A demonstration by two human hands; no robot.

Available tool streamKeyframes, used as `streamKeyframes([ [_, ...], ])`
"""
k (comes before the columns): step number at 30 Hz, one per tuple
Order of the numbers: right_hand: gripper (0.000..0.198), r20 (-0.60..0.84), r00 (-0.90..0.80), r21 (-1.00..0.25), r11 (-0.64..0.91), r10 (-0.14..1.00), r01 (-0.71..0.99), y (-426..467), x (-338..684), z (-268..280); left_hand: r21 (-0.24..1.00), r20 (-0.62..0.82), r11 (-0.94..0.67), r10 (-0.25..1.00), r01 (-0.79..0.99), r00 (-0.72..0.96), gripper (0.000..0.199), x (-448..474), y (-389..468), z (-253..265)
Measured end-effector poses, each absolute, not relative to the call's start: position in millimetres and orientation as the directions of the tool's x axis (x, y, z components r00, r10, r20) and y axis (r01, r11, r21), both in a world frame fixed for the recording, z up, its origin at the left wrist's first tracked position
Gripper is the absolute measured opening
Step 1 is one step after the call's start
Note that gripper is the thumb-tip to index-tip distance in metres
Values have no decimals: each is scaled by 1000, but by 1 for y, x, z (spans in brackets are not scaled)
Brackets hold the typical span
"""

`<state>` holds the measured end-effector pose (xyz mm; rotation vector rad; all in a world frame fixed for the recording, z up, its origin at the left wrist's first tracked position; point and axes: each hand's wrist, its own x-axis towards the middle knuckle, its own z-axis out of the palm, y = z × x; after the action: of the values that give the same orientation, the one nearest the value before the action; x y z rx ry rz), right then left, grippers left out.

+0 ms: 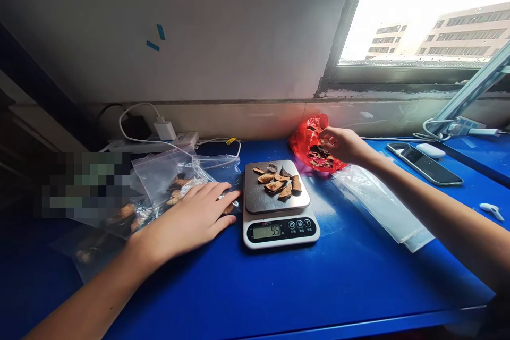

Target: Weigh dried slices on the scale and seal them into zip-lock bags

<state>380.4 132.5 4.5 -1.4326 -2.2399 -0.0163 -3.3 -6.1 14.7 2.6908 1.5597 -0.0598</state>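
A white digital kitchen scale (281,204) with a steel plate stands on the blue table and reads about 9.5. Several brown dried slices (274,186) are spread over its plate. To its left, my left hand (205,204) lies flat with fingers apart on clear zip bags (155,175) that hold dried pieces. Behind the scale on the right sits a red plastic bag (303,143), its mouth open on dark dried pieces (319,155). My right hand (338,143) is at that mouth with its fingers curled together; whatever they hold is hidden.
Flat clear plastic bags (388,210) lie under my right forearm. Farther right are a phone (424,163), a white earbud case (430,150) and one earbud (492,211). A white charger (164,130) with cables is at the back left, by the wall.
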Motion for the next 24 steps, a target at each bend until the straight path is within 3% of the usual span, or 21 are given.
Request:
streamKeyframes([
  [3,21,385,-244,-325,379,890,866,133,399,12,-3,-63,-496,867,868,495,44,-3,-6,14],
  [8,28,318,-257,-400,375,913,836,133,409,11,-11,-74,-478,876,878,476,45,-2,-5,15],
  [17,2,272,-358,-158,408,893,899,151,397,-19,-45,-100,-486,872,873,480,46,-2,-4,16],
  [24,21,255,-329,-96,363,909,927,154,398,-31,-44,-50,-512,859,858,510,45,-7,-3,9],
])
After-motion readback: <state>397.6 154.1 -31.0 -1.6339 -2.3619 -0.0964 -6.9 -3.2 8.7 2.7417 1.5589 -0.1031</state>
